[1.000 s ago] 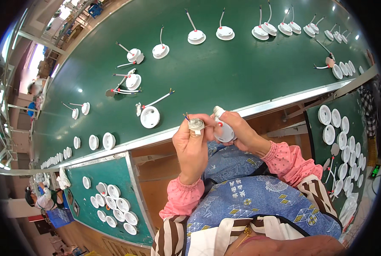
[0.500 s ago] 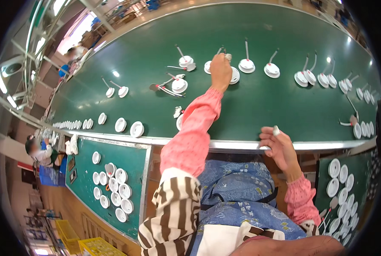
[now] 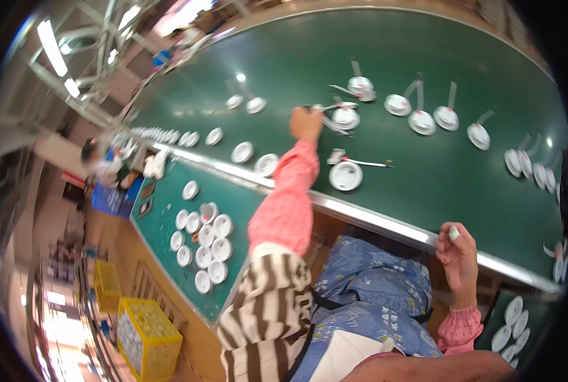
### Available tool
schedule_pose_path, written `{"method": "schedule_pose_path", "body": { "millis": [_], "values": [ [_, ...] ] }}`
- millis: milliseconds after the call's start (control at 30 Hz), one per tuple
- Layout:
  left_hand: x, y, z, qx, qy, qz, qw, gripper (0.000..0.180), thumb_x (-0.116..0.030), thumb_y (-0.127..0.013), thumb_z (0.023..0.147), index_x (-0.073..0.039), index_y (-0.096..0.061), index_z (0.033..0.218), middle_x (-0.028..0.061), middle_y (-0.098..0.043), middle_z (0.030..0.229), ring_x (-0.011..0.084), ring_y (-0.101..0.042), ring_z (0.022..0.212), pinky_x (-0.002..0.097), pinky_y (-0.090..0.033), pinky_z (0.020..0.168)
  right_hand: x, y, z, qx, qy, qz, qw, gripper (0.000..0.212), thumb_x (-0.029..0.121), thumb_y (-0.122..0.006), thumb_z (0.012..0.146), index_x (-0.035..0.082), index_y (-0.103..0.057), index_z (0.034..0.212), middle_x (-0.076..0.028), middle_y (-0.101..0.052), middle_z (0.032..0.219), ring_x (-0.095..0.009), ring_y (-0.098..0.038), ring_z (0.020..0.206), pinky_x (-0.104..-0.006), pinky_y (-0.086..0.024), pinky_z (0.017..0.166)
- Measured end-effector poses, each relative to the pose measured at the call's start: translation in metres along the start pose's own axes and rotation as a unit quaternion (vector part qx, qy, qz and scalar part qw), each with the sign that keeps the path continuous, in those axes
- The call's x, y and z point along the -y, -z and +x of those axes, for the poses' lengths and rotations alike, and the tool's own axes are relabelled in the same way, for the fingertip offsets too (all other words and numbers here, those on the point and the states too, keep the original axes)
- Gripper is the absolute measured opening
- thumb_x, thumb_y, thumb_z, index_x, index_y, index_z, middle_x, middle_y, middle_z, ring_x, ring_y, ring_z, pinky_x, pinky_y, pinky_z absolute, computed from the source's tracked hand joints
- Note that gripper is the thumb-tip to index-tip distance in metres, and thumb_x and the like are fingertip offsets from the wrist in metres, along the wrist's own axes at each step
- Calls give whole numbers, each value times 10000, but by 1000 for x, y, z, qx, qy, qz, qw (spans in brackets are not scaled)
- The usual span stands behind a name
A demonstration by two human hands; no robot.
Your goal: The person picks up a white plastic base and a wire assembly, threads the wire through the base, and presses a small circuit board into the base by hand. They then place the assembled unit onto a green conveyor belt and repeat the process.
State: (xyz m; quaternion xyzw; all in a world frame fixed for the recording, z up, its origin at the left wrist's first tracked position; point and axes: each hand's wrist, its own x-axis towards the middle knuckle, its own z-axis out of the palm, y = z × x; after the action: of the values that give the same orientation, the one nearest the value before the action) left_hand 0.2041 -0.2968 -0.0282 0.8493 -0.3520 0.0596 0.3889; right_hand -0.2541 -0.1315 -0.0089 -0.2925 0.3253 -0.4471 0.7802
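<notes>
My left hand [image 3: 306,124] reaches over the green table, its fingers closed at the ends of thin wires; what lies inside the grip is hidden. Beside it is a white round housing [image 3: 345,118], with wires [image 3: 336,127] running from it toward my fingers. Nearer the table's front edge lies another white round housing [image 3: 345,176] with a white lead [image 3: 371,164] stretched to the right. My right hand [image 3: 459,258] hovers at the front edge, fingers loosely curled and a little apart, with a white cover on one fingertip. Nothing shows in it.
On the green table [image 3: 424,191] stand several housings with upright strips [image 3: 447,118], and a row of white housings [image 3: 242,151] runs along the left edge. A lower green side table [image 3: 163,235] holds more. Yellow crates [image 3: 147,331] are on the floor; a person [image 3: 102,162] sits far left.
My left hand has left the standing housings at the back and moved left to the wires. The view has turned left. My right hand stays near the edge, its fingers more curled.
</notes>
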Motion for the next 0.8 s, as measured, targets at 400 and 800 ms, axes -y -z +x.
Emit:
{"method": "schedule_pose_path", "body": {
  "millis": [400, 800],
  "values": [
    [25, 30, 19, 31, 96, -421, 902, 264, 46, -537, 838, 85, -639, 1080, 174, -675, 879, 212, -689, 610, 299, -551, 492, -19, -18, 2, 20, -25, -46, 998, 148, 139, -575, 987, 1, -581, 1040, -30, -563, 843, -56, -511, 667, -167, -371, 478],
    [-53, 167, -220, 561, 10, -550, 619, 229, -14, -640, 833, 70, -611, 1044, 111, -685, 760, 148, -662, 544, 245, -480, 463, -8, -78, 26, 127, -61, -12, 990, 547, 314, -526, 1052, -34, -400, 1455, -86, -582, 1148, -140, -590, 964, -197, -521, 681]
  ]
}}
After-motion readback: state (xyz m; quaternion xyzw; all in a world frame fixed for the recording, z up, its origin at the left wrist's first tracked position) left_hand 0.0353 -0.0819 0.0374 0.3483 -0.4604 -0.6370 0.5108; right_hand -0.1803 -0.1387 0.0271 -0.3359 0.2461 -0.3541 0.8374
